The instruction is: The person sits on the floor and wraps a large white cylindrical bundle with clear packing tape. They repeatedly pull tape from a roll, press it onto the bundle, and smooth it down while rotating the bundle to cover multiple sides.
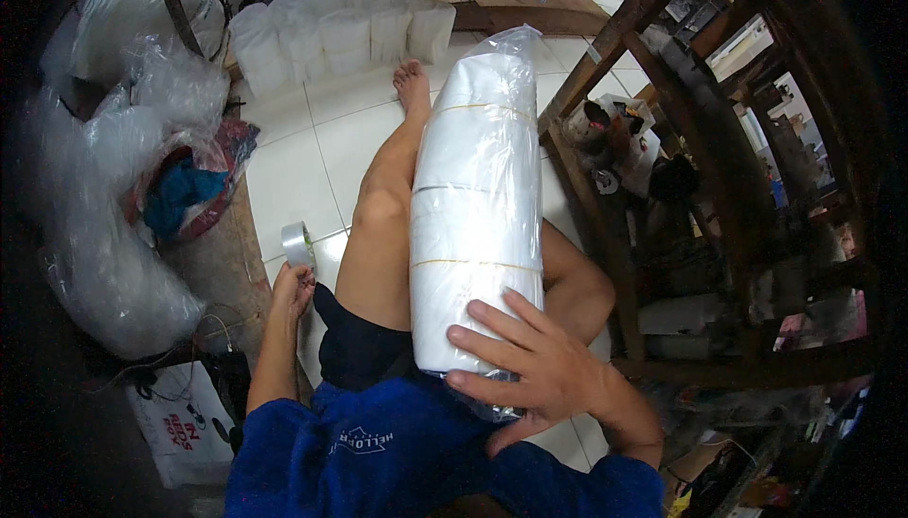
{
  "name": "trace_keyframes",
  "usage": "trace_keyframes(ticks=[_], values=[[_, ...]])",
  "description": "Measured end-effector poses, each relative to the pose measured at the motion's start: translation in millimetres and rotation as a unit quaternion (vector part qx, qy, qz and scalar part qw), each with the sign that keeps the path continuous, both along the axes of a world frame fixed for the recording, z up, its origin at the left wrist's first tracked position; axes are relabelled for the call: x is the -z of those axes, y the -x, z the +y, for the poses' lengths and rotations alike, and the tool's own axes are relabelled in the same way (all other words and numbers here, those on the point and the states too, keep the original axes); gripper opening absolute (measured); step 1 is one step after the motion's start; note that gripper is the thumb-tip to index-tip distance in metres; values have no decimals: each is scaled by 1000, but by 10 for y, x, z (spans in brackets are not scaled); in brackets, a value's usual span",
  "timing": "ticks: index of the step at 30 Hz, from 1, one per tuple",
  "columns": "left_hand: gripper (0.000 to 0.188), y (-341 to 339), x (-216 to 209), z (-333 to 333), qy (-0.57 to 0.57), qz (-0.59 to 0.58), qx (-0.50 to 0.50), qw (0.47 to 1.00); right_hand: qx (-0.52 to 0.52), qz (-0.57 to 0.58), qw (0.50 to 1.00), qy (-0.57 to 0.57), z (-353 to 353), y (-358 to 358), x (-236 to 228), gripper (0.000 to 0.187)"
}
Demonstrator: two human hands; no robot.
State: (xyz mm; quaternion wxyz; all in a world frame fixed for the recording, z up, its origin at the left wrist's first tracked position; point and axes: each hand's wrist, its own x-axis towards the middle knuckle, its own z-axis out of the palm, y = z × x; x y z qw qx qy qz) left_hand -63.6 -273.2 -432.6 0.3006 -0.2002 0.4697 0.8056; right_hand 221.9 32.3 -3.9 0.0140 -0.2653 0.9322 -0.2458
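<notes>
A long white bundle (478, 206) in clear plastic wrap lies across my lap, with thin yellowish bands around it. It points away from me between my legs. My right hand (525, 362) rests on its near end, fingers spread over the wrap and thumb low by the end. Off to the left, my left hand (294, 288) is low beside my thigh with its fingers curled. They close on the near edge of a roll of silvery tape (298, 245) above the tiled floor. The fingertips are partly hidden.
Several translucent plastic bundles (331, 40) stand in a row ahead, before a wooden beam (530, 17). Clear plastic bags (104, 206) pile up on the left, beside teal cloth (180, 194). A wooden frame (653, 73) with cluttered shelves stands close on the right.
</notes>
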Motion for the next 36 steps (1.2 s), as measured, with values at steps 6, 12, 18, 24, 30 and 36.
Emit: trace_keyframes(ticks=[6, 12, 18, 24, 30, 36], values=[[34, -72, -7, -71, 21, -2, 24, 999, 89, 220, 970, -61, -31, -155, 340, 37], [40, -122, -105, -123, 41, 7, 41, 998, 99, 182, 978, 4, -87, -73, 192, 32], [45, -153, -459, -94, 94, 71, 16, 993, 103, 163, 979, 67, -39, -58, 241, 44], [59, -19, -1510, 223, 92, 266, 19, 960, 173, 160, 916, 324, 129, -107, 62, 66], [65, -130, -3158, 917, -26, 516, 93, 851, 169, 217, 927, 255, 125, 543, -463, 91], [62, -532, -4469, 1552, 59, 737, 196, 644, 213, 250, 941, -76, 125, 680, -830, 72]])
